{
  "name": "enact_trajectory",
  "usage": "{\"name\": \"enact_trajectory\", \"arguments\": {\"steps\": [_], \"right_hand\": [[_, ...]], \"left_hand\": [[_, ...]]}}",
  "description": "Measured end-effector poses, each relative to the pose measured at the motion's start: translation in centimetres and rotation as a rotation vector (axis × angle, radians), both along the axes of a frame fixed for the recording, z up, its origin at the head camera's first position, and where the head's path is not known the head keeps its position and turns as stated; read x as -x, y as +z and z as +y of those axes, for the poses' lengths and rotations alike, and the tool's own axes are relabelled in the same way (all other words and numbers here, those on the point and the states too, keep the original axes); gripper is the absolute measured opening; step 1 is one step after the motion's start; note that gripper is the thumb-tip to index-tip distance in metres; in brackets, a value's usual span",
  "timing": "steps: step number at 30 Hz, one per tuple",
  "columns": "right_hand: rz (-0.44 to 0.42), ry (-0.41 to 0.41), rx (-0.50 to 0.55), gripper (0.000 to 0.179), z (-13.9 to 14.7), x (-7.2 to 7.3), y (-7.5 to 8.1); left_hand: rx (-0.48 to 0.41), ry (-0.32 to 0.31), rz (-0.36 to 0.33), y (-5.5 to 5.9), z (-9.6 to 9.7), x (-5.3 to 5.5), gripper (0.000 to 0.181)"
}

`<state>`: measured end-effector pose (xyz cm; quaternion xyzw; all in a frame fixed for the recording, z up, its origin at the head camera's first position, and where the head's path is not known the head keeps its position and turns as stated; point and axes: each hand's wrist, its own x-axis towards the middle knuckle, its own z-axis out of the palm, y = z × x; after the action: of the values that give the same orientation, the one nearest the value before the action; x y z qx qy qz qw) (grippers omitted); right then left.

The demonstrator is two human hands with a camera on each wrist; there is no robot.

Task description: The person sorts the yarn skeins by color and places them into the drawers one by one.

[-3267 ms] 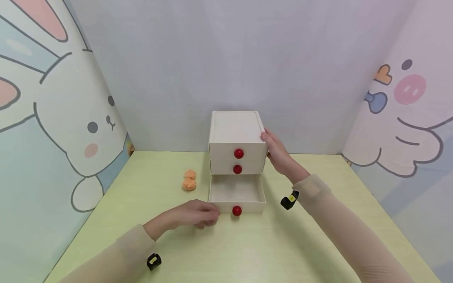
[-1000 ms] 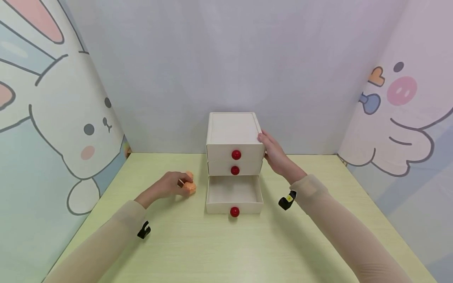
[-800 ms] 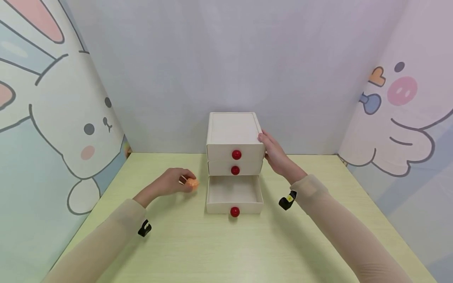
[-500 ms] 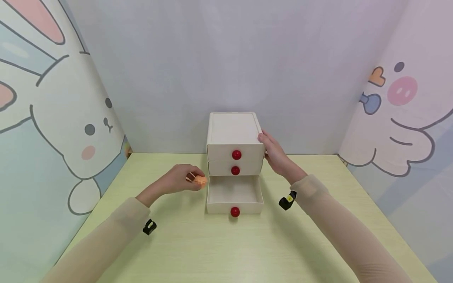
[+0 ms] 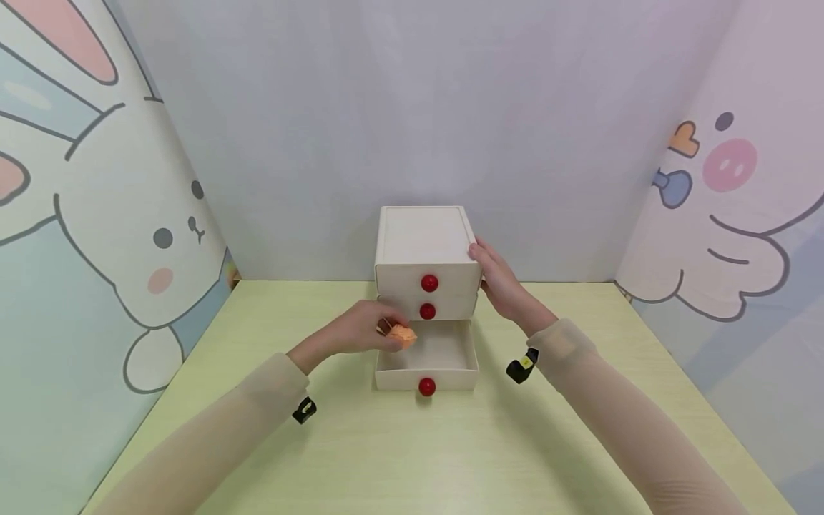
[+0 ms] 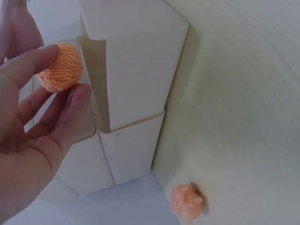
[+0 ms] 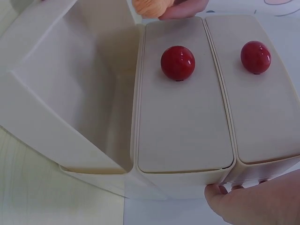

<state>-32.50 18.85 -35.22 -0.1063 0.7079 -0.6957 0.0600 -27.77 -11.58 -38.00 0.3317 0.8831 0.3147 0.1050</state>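
My left hand [image 5: 360, 329] pinches a small ball of orange yarn [image 5: 403, 336] between thumb and fingers, above the left part of the pulled-out bottom drawer [image 5: 453, 379]. Wound strands show on the yarn ball [image 6: 61, 68] in the left wrist view. A white three-drawer box [image 5: 425, 236] with red knobs stands at the back of the table; its upper two drawers are pushed in. My right hand [image 5: 505, 286] rests against the box's right side, thumb at the top edge. A second orange yarn ball [image 6: 187, 202] lies on the table left of the box, hidden in the head view.
The pale green table [image 5: 399, 458] reaches to a grey-white backdrop [image 5: 296, 143] close behind the box. Printed cartoon panels stand at left and right. Red knobs stick out from the drawer fronts, the bottom knob [image 5: 427, 387] furthest forward.
My left hand went from the bottom drawer's front to the yarn balls, picked one up, and carried it right to above the drawer. The right hand stays on the box.
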Motion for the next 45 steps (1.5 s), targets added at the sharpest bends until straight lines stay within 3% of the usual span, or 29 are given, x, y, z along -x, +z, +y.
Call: {"name": "enact_trajectory", "arguments": {"steps": [6, 13, 25, 34, 45], "right_hand": [[0.004, 0.005, -0.001, 0.072, -0.1, 0.0, 0.1], [0.015, 0.012, 0.006, 0.072, -0.1, 0.0, 0.1], [0.014, 0.008, 0.008, 0.067, 0.0, 0.1, -0.2], [0.004, 0.001, -0.008, 0.069, 0.2, 0.2, -0.3], [0.004, 0.0, -0.002, 0.068, 0.0, 0.2, -0.3]], "left_hand": [[0.015, -0.046, 0.041, -1.4, 2.2, 0.4, 0.022], [0.057, -0.026, 0.078, -2.8, 4.7, 0.5, 0.027], [0.027, -0.068, 0.015, -4.7, 8.0, 0.4, 0.023], [0.026, -0.107, -0.003, -5.1, 9.3, 0.7, 0.018], [0.036, -0.128, -0.014, -5.3, 9.6, 0.7, 0.022]]}}
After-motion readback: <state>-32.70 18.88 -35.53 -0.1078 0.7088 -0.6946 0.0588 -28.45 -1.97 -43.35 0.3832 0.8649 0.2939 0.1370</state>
